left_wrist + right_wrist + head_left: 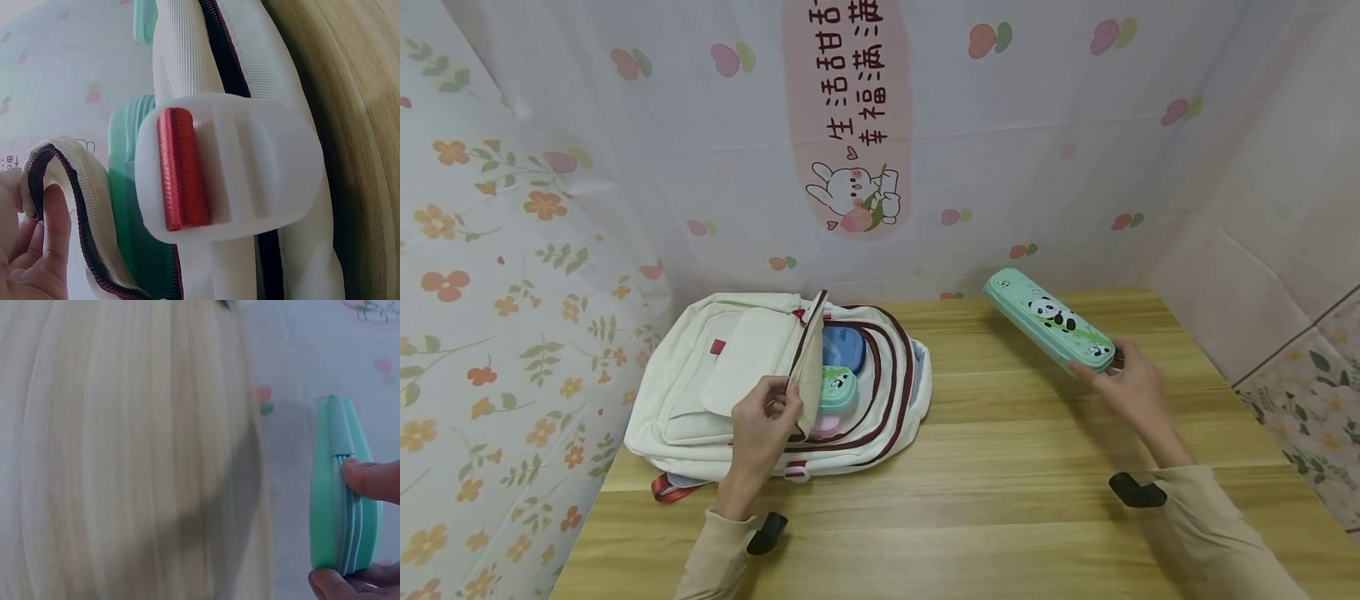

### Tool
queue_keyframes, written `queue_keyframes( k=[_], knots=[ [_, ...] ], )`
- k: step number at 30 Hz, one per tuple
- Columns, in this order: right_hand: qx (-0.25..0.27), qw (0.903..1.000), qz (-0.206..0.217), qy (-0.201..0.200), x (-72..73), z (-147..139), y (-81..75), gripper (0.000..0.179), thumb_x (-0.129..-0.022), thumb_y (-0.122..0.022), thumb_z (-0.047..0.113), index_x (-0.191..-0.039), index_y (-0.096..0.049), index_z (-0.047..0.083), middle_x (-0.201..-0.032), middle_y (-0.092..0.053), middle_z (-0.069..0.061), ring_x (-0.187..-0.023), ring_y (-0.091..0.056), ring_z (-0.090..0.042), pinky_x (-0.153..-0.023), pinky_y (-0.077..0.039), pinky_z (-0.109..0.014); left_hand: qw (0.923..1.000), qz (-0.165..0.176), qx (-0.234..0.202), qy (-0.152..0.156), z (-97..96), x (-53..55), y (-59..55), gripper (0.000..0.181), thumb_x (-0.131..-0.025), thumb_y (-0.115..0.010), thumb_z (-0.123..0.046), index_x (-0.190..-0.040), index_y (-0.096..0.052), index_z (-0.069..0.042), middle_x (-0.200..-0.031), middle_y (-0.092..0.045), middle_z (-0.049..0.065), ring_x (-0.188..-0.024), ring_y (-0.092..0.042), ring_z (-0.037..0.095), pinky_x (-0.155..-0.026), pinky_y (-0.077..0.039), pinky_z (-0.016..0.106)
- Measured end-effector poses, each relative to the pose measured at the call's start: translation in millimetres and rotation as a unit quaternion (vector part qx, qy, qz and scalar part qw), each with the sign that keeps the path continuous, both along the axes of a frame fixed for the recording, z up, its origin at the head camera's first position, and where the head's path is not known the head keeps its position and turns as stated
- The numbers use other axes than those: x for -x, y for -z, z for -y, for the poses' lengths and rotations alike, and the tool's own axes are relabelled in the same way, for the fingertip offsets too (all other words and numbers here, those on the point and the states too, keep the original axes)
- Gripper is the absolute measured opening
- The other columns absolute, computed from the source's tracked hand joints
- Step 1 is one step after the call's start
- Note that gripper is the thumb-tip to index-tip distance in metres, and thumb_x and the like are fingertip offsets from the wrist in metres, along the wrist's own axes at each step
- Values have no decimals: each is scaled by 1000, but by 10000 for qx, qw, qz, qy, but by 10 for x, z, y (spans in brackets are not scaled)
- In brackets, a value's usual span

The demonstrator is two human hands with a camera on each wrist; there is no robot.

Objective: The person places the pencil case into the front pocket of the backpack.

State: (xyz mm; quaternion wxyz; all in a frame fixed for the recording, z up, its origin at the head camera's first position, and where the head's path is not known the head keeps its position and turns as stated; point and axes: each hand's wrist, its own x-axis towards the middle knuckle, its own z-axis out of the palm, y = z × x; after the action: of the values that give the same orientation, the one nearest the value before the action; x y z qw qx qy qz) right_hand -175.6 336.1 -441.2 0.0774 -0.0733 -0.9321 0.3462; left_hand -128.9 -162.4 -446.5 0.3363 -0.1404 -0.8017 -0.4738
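Observation:
A white backpack [700,367] lies on the table at the left with one compartment unzipped. My left hand [765,419] pinches the zippered edge of its flap [808,367], which stands lifted. Inside show a blue case [844,348], a mint panda case [837,388] and a bit of something pink [826,427]. My right hand [1123,383] grips one end of a long mint pencil case [1048,321] with a panda print, held above the table at the right. In the right wrist view, thumb and fingers clasp the zippered end of the pencil case [344,506].
The wooden table [985,492] reaches back to a printed cloth [715,167] hung behind it, with cloth along both sides too. A white buckle with a red strap [184,169] fills the middle of the left wrist view. A red strap [673,488] lies beside the backpack.

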Motion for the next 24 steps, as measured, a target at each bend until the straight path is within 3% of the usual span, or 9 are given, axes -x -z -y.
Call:
queue_keyframes(
  k=[4, 8, 24],
  knots=[
    [101, 9997, -55, -228, -2, 139, -47, 86, -91, -72, 46, -144, -39, -13, -131, -55, -39, -113, -61, -53, -82, -56, -37, 10000, 20, 1, 23, 0, -3, 1, 11, -86, -67, 12, -94, -69, 4, -73, -69, 9, -62, -60, 4, -54, -50, 9],
    [182, 9991, -99, -383, 2, 269, -71, 84, -91, -73, 44, -143, -40, -13, -130, -56, -39, -114, -61, -54, -91, -55, -57, 10000, 21, 0, 25, -6, -3, -3, 10, -86, -67, 12, -93, -68, 4, -72, -69, 9, -61, -60, 3, -54, -50, 9],
    [484, 9920, -186, -1155, 84, 789, -38, 76, -87, -80, 31, -143, -44, -7, -130, -58, -33, -123, -57, -47, -101, -52, -56, 10000, -2, 29, 50, -10, 16, -3, 10, -85, -66, 11, -94, -67, 7, -74, -69, 13, -62, -60, 1, -55, -50, 9]
  ],
)
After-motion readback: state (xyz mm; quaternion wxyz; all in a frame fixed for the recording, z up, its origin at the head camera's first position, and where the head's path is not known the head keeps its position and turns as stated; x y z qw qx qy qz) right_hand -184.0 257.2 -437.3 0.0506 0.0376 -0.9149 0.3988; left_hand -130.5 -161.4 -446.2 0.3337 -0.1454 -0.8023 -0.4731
